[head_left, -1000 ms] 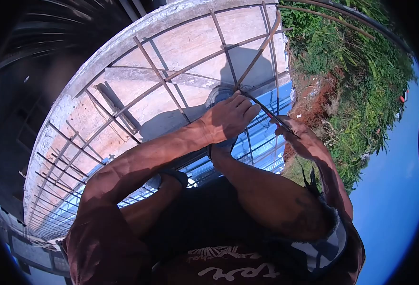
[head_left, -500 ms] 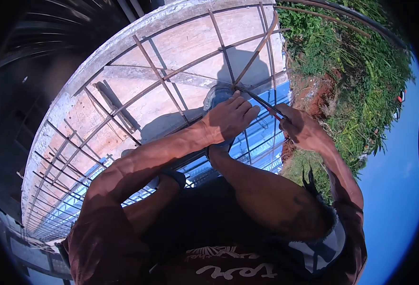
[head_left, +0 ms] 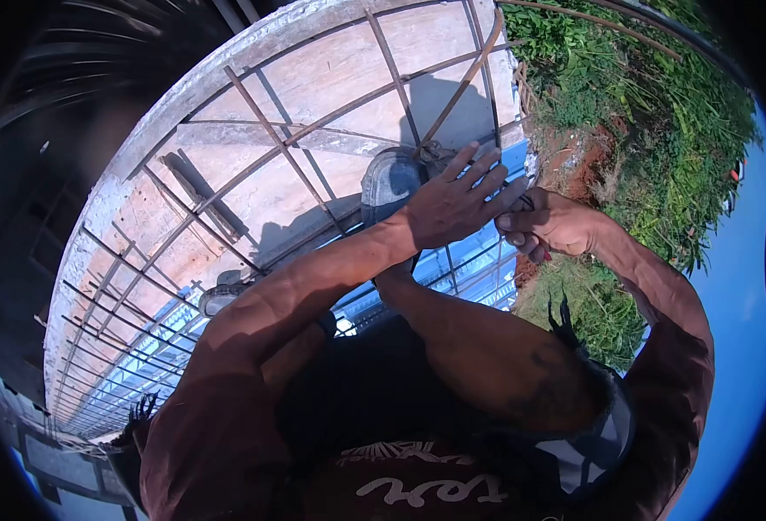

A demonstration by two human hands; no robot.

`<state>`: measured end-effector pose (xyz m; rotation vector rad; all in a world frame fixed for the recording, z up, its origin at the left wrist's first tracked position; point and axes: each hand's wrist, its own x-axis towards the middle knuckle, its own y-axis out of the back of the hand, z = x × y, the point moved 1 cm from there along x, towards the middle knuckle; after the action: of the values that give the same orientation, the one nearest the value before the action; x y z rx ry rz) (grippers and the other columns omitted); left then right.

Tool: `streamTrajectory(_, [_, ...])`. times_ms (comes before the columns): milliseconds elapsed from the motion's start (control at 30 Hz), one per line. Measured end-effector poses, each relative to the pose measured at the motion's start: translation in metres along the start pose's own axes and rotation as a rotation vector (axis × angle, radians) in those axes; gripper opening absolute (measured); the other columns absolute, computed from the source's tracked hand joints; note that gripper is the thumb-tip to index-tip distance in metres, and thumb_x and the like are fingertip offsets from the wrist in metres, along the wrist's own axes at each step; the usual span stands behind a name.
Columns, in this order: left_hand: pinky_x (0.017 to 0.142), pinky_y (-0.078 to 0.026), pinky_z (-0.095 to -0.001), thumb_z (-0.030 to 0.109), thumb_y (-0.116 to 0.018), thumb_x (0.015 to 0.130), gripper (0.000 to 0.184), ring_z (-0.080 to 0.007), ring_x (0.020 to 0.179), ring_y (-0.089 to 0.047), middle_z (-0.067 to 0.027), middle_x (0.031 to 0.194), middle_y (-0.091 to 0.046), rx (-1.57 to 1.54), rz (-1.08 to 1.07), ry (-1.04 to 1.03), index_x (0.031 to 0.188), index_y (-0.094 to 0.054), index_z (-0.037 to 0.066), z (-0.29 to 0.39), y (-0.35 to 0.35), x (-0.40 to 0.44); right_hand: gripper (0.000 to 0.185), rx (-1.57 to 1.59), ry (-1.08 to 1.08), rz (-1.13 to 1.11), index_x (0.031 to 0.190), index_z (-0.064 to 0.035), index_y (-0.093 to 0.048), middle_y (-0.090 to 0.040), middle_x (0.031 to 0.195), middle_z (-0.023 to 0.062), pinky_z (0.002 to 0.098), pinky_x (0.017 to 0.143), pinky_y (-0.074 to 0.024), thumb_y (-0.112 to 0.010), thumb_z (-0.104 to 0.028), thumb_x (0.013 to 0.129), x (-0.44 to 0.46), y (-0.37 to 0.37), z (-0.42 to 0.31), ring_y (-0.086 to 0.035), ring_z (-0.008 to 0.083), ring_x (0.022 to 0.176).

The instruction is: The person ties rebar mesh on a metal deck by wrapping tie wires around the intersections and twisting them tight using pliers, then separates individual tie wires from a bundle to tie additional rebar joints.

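My left hand (head_left: pixel 456 200) is stretched out with its fingers apart, palm down, beside the bar crossing near my shoe (head_left: pixel 391 182). To its right, my right hand (head_left: pixel 552 224) is closed around a dark tool with a bit of red (head_left: pixel 548 256) showing below the fingers. The tool's front part is mostly hidden between the two hands. A brownish bar (head_left: pixel 461 87) runs down to the crossing, where its end meets the rebar grid (head_left: pixel 339 115).
Pale formwork boards (head_left: pixel 331 78) lie under the grid, edged by a curved concrete rim (head_left: pixel 153 130). A wood strip (head_left: pixel 196 195) rests at the left. Blue metal sheeting (head_left: pixel 478 260) shows beneath the bars. Green plants (head_left: pixel 660 130) grow on the slope at the right.
My left hand has opened from its closed hold at the crossing and moved slightly right. My right hand has drawn the tool back from the crossing and turned.
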<state>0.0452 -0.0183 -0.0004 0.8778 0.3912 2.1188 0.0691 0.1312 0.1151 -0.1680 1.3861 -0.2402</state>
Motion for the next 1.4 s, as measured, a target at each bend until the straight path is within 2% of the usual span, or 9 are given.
streamTrajectory(167, [0.07,-0.05,-0.0337,0.024,-0.058,0.078,0.016,-0.0202,0.079,-0.062,-0.0012,0.078,-0.055,-0.143,-0.109,0.091,0.089,-0.058,0.012,-0.01,-0.031,0.024,0.032,-0.13,0.076,0.069,0.089,-0.0031,-0.054,-0.054,0.067,0.0012,0.0257,0.041,-0.0417,-0.07,-0.03,0.082,-0.009,0.019,-0.016,-0.054,0.0129,0.053])
streamTrajectory(233, [0.065,-0.05,-0.0329,0.023,-0.058,0.077,0.012,-0.0193,0.07,-0.063,0.0002,0.07,-0.054,-0.18,-0.067,0.144,0.081,-0.056,0.013,-0.008,-0.036,0.027,0.043,-0.679,0.108,0.178,0.101,0.002,-0.052,-0.059,0.077,0.007,0.0309,0.051,-0.0486,-0.071,-0.03,0.08,-0.016,0.018,-0.025,-0.061,0.0204,0.066])
streamTrajectory(300, [0.06,-0.05,-0.0331,0.023,-0.057,0.079,0.012,-0.0208,0.065,-0.063,-0.003,0.069,-0.056,-0.15,-0.01,0.239,0.077,-0.055,0.012,-0.012,-0.041,0.036,0.045,-1.96,0.57,0.912,0.111,0.0048,-0.048,-0.059,0.087,0.0132,0.0368,0.062,-0.051,-0.065,-0.024,0.081,-0.032,-0.002,-0.021,-0.062,0.0264,0.081])
streamTrajectory(733, [0.062,-0.05,-0.0349,0.026,-0.057,0.079,0.019,-0.022,0.068,-0.065,-0.0069,0.076,-0.062,-0.275,-0.617,0.193,0.083,-0.06,0.008,-0.021,-0.035,0.044,0.027,-1.376,0.527,0.687,0.098,0.0005,-0.05,-0.06,0.077,0.0199,0.0424,0.065,-0.0514,-0.063,-0.011,0.077,0.014,0.047,0.025,-0.062,0.0392,0.072])
streamTrajectory(833, [0.068,-0.048,-0.033,0.025,-0.059,0.077,0.017,-0.0199,0.074,-0.061,-0.0056,0.08,-0.059,-0.195,-0.107,0.061,0.083,-0.059,0.01,-0.015,-0.026,0.024,0.015,-1.291,0.854,0.548,0.088,-0.0022,-0.053,-0.057,0.065,0.0129,0.0368,0.053,-0.0485,-0.06,-0.015,0.085,0.013,0.033,0.017,-0.061,0.0296,0.06])
streamTrajectory(900, [0.068,-0.046,-0.0316,0.024,-0.06,0.075,0.015,-0.0185,0.074,-0.057,-0.004,0.079,-0.056,-0.072,0.029,0.025,0.082,-0.058,0.011,-0.007,-0.017,0.011,0.019,-0.225,-0.145,0.292,0.083,-0.0063,-0.052,-0.046,0.058,0.0008,0.0267,0.04,-0.0356,-0.053,-0.023,0.093,0.004,0.007,0.007,-0.046,0.0134,0.045])
streamTrajectory(1033, [0.064,-0.042,-0.0292,0.024,-0.062,0.073,0.013,-0.0165,0.065,-0.05,0.0005,0.069,-0.046,-0.166,0.126,0.011,0.081,-0.058,0.014,-0.003,-0.027,-0.004,0.028,0.593,-0.155,-0.192,0.08,-0.0085,-0.05,-0.03,0.057,-0.007,0.0208,0.04,-0.021,-0.051,-0.032,0.095,0.013,-0.015,0.031,-0.025,0.0052,0.045])
streamTrajectory(1200, [0.065,-0.044,-0.0291,0.025,-0.061,0.076,0.009,-0.0173,0.064,-0.056,0.0015,0.066,-0.05,-0.211,-0.056,0.084,0.076,-0.059,0.016,-0.001,-0.036,0.009,0.048,0.111,-0.005,0.01,0.1,-0.0036,-0.059,-0.06,0.07,0.0046,0.0258,0.046,-0.048,-0.066,-0.047,0.082,-0.001,0.02,0.016,-0.059,0.0144,0.051])
streamTrajectory(1400, [0.068,-0.052,-0.0446,0.022,-0.054,0.083,0.019,-0.0319,0.077,-0.066,-0.0149,0.082,-0.067,-0.357,-0.523,0.56,0.086,-0.066,0.007,-0.012,-0.032,0.054,0.032,-1.589,0.337,0.812,0.106,-0.0016,-0.059,-0.063,0.077,0.0157,0.0393,0.073,-0.0517,-0.061,-0.024,0.083,-0.008,0.027,-0.007,-0.064,0.0294,0.081])
